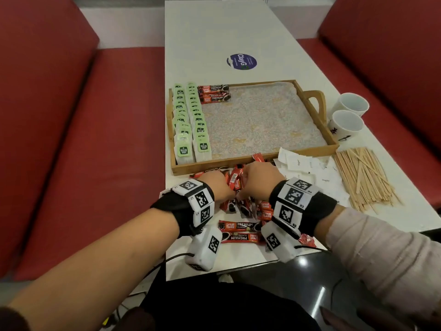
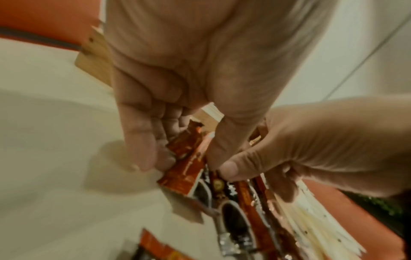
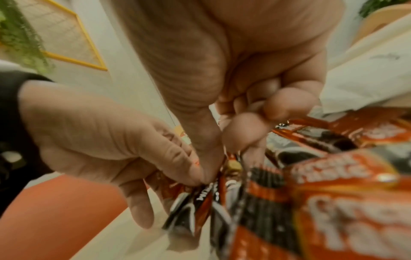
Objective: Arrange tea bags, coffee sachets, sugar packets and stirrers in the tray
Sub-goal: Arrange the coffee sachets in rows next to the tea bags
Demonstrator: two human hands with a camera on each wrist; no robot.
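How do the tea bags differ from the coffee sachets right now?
The tea bags are pale with green labels; the coffee sachets are red and black sticks. The tea bags lie in two neat overlapping rows inside the tray; most coffee sachets lie jumbled on the table, some gripped by both hands. Both are small drink packets.

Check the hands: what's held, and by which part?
Both hands hold one bunch of coffee sachets above the table: left hand grips its upper end, right hand pinches it beside the left thumb. The exact count is unclear.
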